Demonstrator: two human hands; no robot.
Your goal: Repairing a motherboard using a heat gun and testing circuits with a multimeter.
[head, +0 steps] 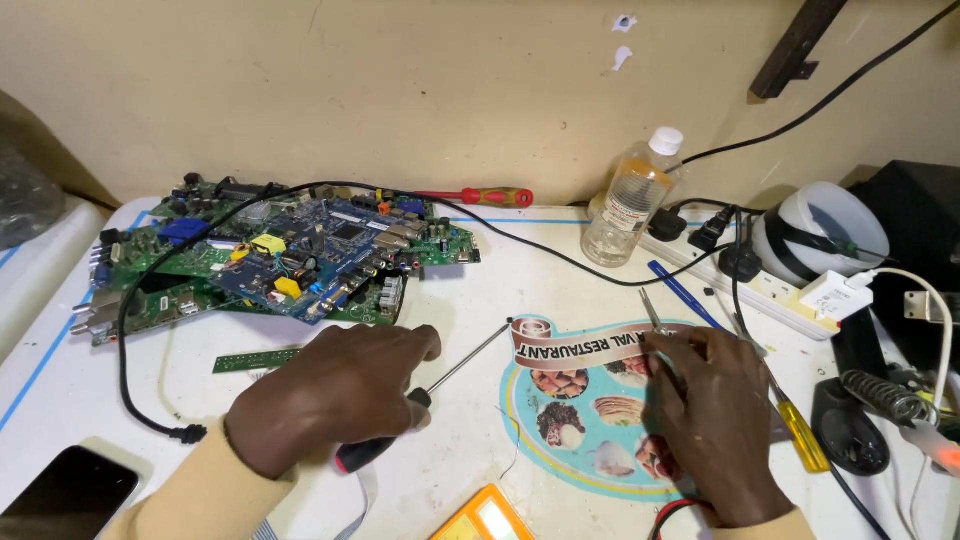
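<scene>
From my remote seat I see the left hand [335,395] closed around the black-and-red handle of a slim screwdriver [440,378]; that grip is fully wrapped, thumb over the top, with the thin steel shaft running up and right across the white surface [500,255] to a tip near the printed round sticker [575,400]. The right hand [715,415] rests palm down on that sticker, fingers curled over a pair of fine metal tweezers [655,312] whose points stick out just past the fingertips. I cannot tell how tightly that grip pinches them, since the fingers hide the shanks.

I judge the screwdriver light and stiff, its handle the sensible place to hold; the narrow shaft would roll and slip if taken there. The tweezers look springy and thin, easy to flick away, and best taken at mid-length.

Behind the left hand lies a loose pile of green and blue circuit boards [280,255], fragile at their connectors, with a black cable [125,330] looping around it. A red-handled screwdriver [480,196] lies against the wall, a clear plastic bottle with a white cap [630,200] stands beside a white power strip [770,285], and a soldering iron [890,400] lies at the far right. A dark phone [65,495] sits at the lower left corner.
</scene>
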